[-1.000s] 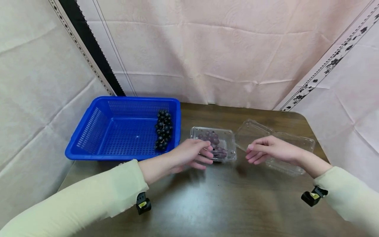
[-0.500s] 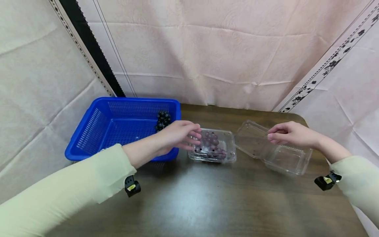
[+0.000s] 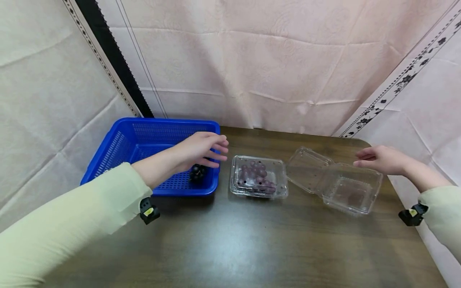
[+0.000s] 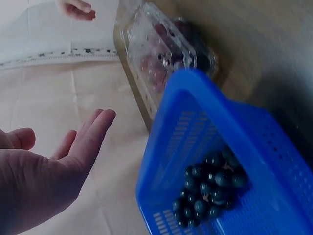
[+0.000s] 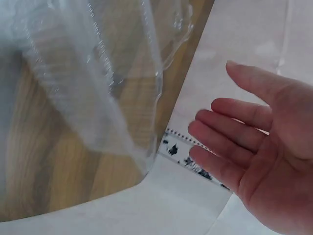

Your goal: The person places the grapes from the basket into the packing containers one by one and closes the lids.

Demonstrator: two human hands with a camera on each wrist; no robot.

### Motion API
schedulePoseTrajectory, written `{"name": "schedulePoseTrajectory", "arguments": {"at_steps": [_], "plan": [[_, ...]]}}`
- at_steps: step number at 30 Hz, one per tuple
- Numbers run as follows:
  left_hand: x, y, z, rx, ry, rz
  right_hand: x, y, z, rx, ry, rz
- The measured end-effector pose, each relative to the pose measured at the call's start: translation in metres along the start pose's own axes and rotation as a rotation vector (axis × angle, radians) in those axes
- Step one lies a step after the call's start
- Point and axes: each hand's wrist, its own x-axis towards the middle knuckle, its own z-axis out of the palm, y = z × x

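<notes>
My left hand [image 3: 202, 149] hovers over the right end of the blue basket [image 3: 151, 121], holding nothing, its fingers extended. Under it lies a bunch of dark grapes [image 4: 208, 188], partly hidden by the hand in the head view but plain in the left wrist view. Right of the basket stands a lidded clear plastic box with reddish grapes [image 3: 253, 174] inside. Beyond it, a second clear plastic box [image 3: 351, 188] lies with its lid [image 3: 307, 170] folded back to the left. My right hand [image 3: 383, 160] is above that box's far right corner, fingers loosely bent and nothing in them.
All of this is on a brown wooden table [image 3: 230, 244]. Pale cloth [image 3: 273, 68] hangs behind it and along both sides. The table's right edge runs close below my right wrist.
My left hand has moved left and away from the grape box to over the basket. My right hand has gone right, from near the second box's lid to its far corner.
</notes>
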Motion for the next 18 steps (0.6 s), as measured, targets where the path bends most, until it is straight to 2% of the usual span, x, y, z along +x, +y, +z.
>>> {"name": "schedulePoseTrajectory", "arguments": {"at_steps": [9,18], "plan": [[-0.003,-0.001,-0.024,0.031,0.037,-0.007,-0.002,0.025,0.01,-0.025,-0.062,0.032],[0.001,-0.004,-0.046,0.086,0.088,-0.028,-0.003,0.045,0.025,-0.015,-0.077,0.039]]}}
